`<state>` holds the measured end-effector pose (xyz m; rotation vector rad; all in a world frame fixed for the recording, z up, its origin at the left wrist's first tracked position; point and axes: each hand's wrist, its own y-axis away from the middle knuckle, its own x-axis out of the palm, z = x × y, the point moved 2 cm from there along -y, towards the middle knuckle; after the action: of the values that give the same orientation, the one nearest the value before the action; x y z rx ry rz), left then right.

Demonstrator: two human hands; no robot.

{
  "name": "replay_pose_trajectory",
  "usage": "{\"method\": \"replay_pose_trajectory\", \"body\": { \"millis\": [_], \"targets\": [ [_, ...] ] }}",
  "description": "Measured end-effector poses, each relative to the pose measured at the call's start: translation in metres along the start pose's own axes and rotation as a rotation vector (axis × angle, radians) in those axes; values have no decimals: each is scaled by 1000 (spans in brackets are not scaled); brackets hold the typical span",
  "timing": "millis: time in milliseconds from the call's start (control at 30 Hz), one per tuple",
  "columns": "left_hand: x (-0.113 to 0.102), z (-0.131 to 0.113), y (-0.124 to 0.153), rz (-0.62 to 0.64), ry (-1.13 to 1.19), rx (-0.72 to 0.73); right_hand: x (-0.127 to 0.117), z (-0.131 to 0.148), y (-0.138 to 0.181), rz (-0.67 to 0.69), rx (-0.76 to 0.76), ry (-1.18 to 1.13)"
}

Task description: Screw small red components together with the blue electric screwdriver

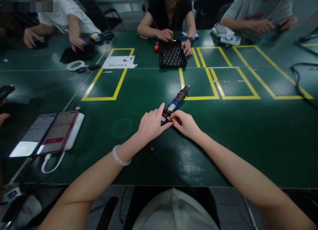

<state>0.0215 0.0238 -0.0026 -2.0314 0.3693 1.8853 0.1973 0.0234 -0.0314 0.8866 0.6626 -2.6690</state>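
A slim electric screwdriver (177, 101) lies slantwise on the green table, its thin bit pointing away to the right. Its housing looks open, showing a silver cylinder, a blue band and red parts. My left hand (152, 122) is closed around the handle end, thumb near the red parts. From the right, the fingertips of my right hand (185, 122) pinch at the red parts (166, 115) beside the left thumb. What exactly sits in that pinch is too small to make out, and the fingers partly hide the handle end.
Two phones (47, 132) and a white power bank (74, 130) with a cable lie at left. Yellow tape rectangles (99, 98) mark the green table (260, 134). Across it, a co-worker handles a black tray (172, 65) of small parts; a black cable (171, 168) runs in front of me.
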Motion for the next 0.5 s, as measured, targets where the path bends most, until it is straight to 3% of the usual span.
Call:
{"method": "replay_pose_trajectory", "body": {
  "millis": [300,500],
  "targets": [
    [-2,-4,-14,70,-56,-49,3,-3,1,5,48,-52],
    [-4,19,-19,54,-106,-125,-1,-7,2,8,49,-46]
  ]
}}
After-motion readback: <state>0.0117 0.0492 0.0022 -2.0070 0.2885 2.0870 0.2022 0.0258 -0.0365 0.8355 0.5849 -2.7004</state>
